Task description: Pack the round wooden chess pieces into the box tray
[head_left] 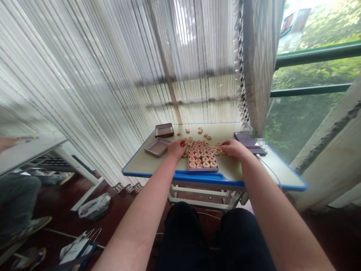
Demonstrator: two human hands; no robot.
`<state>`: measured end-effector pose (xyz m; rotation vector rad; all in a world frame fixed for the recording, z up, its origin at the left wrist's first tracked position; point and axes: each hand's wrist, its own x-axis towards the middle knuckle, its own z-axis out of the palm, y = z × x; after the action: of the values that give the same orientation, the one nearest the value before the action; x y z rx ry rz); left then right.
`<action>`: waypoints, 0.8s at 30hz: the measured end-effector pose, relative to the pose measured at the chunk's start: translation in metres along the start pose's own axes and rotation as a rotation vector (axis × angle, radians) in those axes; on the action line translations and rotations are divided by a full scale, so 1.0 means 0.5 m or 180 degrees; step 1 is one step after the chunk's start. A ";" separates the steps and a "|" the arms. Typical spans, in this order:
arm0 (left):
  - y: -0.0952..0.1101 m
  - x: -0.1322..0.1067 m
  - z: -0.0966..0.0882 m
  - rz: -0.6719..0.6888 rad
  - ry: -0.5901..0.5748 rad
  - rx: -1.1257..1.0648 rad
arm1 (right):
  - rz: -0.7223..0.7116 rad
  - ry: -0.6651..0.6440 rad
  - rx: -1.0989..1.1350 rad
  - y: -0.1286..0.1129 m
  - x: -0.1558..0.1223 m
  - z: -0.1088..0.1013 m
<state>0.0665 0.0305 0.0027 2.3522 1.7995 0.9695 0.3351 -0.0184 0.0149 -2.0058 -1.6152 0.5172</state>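
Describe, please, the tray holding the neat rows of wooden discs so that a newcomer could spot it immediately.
Find the blue-edged table by the curtain. At its near edge, between the left hand and right hand, lies a shallow tray. Unlike the empty tray and dark box further left, it holds round wooden discs in rows.

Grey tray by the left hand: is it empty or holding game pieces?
Empty: the tray shows only its bare bottom. The round pieces lie on the table and in another box.
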 end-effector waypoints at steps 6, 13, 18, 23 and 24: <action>-0.004 0.002 0.006 0.0161 0.0342 -0.0396 | 0.0005 0.0361 -0.0116 0.010 0.014 0.005; -0.002 0.000 0.003 0.0250 0.0318 -0.0650 | -0.1251 0.0490 -0.0706 -0.019 0.002 0.025; 0.003 -0.004 -0.001 0.0221 0.0175 -0.0713 | -0.0949 0.0632 -0.0960 -0.022 -0.005 0.026; 0.003 -0.003 0.003 0.0273 0.0259 -0.0845 | -0.0761 0.0893 -0.0802 -0.022 -0.008 0.028; 0.003 -0.003 0.004 0.0275 0.0278 -0.0895 | -0.0748 0.0936 -0.0766 -0.022 -0.008 0.028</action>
<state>0.0685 0.0294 0.0007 2.2600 1.4812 1.2614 0.3173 -0.0186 0.0100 -1.9114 -1.7568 -0.0609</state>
